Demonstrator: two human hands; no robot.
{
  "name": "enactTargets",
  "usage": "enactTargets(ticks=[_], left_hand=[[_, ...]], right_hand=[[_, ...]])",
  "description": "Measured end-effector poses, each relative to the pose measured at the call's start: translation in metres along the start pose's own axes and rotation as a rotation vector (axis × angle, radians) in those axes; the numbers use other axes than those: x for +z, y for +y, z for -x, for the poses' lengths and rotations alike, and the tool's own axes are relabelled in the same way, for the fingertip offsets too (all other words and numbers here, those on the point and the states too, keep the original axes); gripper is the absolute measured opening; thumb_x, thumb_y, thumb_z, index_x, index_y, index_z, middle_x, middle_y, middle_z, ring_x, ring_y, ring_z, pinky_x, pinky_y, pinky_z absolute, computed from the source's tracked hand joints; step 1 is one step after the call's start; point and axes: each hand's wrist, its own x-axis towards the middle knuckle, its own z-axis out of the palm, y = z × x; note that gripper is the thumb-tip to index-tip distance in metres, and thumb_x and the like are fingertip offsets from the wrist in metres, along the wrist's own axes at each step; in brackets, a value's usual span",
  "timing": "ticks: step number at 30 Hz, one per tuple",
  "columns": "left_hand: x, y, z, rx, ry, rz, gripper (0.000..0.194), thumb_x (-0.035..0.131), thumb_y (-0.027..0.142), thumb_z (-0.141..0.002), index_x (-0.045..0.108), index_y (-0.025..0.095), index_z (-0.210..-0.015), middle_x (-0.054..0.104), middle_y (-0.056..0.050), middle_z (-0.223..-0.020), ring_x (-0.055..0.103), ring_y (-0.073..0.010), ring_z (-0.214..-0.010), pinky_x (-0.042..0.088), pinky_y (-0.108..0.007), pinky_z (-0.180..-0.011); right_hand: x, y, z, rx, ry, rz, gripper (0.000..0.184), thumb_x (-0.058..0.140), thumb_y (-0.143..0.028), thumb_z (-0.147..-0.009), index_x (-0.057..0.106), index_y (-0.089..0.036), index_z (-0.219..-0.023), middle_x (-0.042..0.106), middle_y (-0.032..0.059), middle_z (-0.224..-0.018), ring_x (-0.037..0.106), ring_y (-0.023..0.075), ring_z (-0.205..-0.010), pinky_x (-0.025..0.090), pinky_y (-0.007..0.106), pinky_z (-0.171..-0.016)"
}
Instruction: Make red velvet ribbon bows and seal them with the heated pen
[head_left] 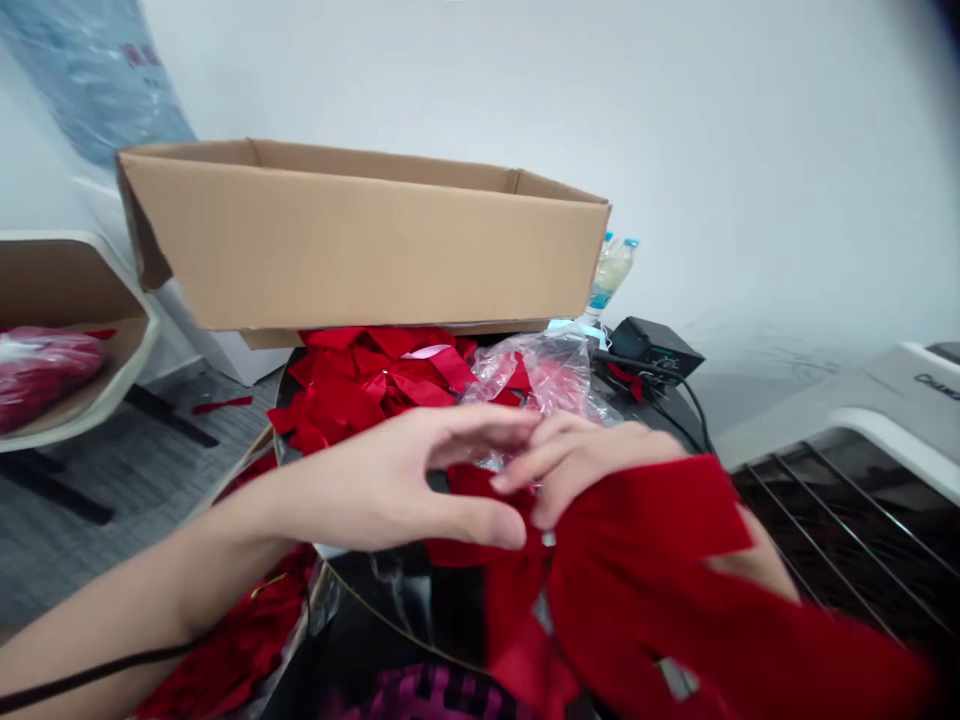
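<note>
A big red velvet bow [637, 570] fills the lower right, its near loops blurred and its tails hanging toward me. My right hand [600, 455] is closed on it, fingertips pinching near its narrow middle, while the bow's loops cover part of that hand. My left hand [405, 475] reaches in from the left with thumb and fingers apart in a curve, beside the bow's middle. Its fingertips meet my right fingers. Behind both hands, a heap of red bows [367, 385] lies on the dark round table [390, 590], along with a clear plastic bag [555, 360] of red pieces.
An open cardboard box [367, 245] stands at the back. Right of it are a plastic bottle [611, 275] and a black device [652, 345] with cables. More red bows [232, 640] lie low left. A chair [97, 245] holds a red bundle; a slatted white unit [862, 500] stands right.
</note>
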Motion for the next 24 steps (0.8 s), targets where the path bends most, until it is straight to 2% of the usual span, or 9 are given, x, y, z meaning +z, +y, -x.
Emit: enactTargets(ticks=[2, 3, 6, 11, 14, 17, 20, 22, 24], left_hand=[[0.01, -0.018, -0.012, -0.129, -0.09, 0.134, 0.054, 0.085, 0.028, -0.079, 0.068, 0.027, -0.131, 0.078, -0.004, -0.109, 0.074, -0.0221, -0.106, 0.056, -0.035, -0.098], [0.013, -0.027, -0.015, -0.202, -0.104, 0.165, 0.049, 0.084, 0.029, -0.08, 0.071, 0.024, -0.127, 0.078, -0.004, -0.102, 0.074, -0.0208, -0.099, 0.057, -0.034, -0.095], [0.017, -0.043, -0.017, -0.297, -0.104, 0.128, 0.034, 0.082, 0.034, -0.082, 0.076, 0.019, -0.112, 0.079, -0.005, -0.102, 0.074, -0.0201, -0.097, 0.056, -0.03, -0.088], [0.021, -0.049, -0.026, -0.158, -0.023, -0.209, 0.02, 0.072, 0.035, -0.09, 0.077, 0.021, -0.103, 0.079, -0.001, -0.103, 0.071, -0.019, -0.097, 0.052, -0.03, -0.088], [0.025, -0.054, -0.037, -0.1, 0.075, -0.372, 0.018, 0.067, 0.032, -0.093, 0.077, 0.024, -0.106, 0.078, 0.0, -0.109, 0.07, -0.019, -0.102, 0.051, -0.031, -0.094], [0.024, -0.057, -0.044, -0.061, 0.116, -0.485, 0.024, 0.064, 0.034, -0.096, 0.074, 0.027, -0.117, 0.075, -0.001, -0.12, 0.067, -0.0212, -0.113, 0.05, -0.033, -0.099], [0.005, -0.054, -0.048, 0.103, 0.214, -0.704, 0.024, 0.06, 0.03, -0.099, 0.071, 0.025, -0.12, 0.072, -0.005, -0.121, 0.066, -0.0219, -0.112, 0.05, -0.035, -0.1], [-0.02, -0.054, -0.05, 0.188, 0.402, -0.964, 0.025, 0.058, 0.027, -0.099, 0.07, 0.023, -0.12, 0.071, -0.009, -0.116, 0.064, -0.0252, -0.109, 0.051, -0.04, -0.099], [-0.048, -0.058, -0.055, 0.143, 0.582, -1.299, 0.024, 0.058, 0.031, -0.098, 0.071, 0.023, -0.116, 0.066, -0.013, -0.111, 0.059, -0.0331, -0.107, 0.049, -0.051, -0.094]], right_hand=[[0.003, 0.008, -0.001, 0.046, -0.014, -0.008, 0.022, 0.062, -0.043, -0.098, 0.079, -0.029, -0.103, 0.073, 0.0043, -0.126, 0.072, 0.0192, -0.104, 0.057, 0.032, -0.092], [0.002, 0.017, -0.002, 0.122, 0.016, 0.038, 0.022, 0.066, -0.04, -0.096, 0.076, -0.028, -0.112, 0.073, 0.0052, -0.126, 0.072, 0.0192, -0.102, 0.058, 0.03, -0.087], [0.001, 0.058, -0.008, 0.42, 0.037, 0.333, 0.031, 0.066, -0.039, -0.096, 0.072, -0.024, -0.123, 0.078, 0.0056, -0.104, 0.073, 0.0192, -0.086, 0.058, 0.029, -0.076], [0.035, 0.117, -0.023, 0.55, -0.051, 0.549, 0.03, 0.064, -0.025, -0.094, 0.072, -0.017, -0.122, 0.075, 0.0147, -0.117, 0.073, 0.0292, -0.101, 0.054, 0.039, -0.09], [0.045, 0.126, -0.025, 0.568, -0.017, 0.552, 0.024, 0.059, -0.021, -0.096, 0.075, -0.019, -0.114, 0.077, 0.0122, -0.11, 0.073, 0.0276, -0.095, 0.053, 0.037, -0.084], [0.038, 0.126, -0.02, 0.556, 0.055, 0.521, 0.021, 0.056, -0.023, -0.097, 0.076, -0.021, -0.106, 0.078, 0.0078, -0.105, 0.073, 0.0234, -0.091, 0.053, 0.033, -0.081], [0.027, 0.128, -0.014, 0.549, 0.156, 0.476, 0.024, 0.057, -0.026, -0.097, 0.074, -0.021, -0.113, 0.078, 0.0064, -0.107, 0.072, 0.0207, -0.085, 0.053, 0.031, -0.076], [0.025, 0.129, -0.01, 0.546, 0.209, 0.432, 0.024, 0.058, -0.029, -0.096, 0.074, -0.021, -0.112, 0.078, 0.0056, -0.106, 0.07, 0.0192, -0.077, 0.053, 0.031, -0.071], [0.025, 0.129, -0.008, 0.542, 0.228, 0.386, 0.021, 0.06, -0.03, -0.095, 0.075, -0.022, -0.108, 0.078, 0.0043, -0.102, 0.068, 0.0179, -0.071, 0.052, 0.031, -0.068]])
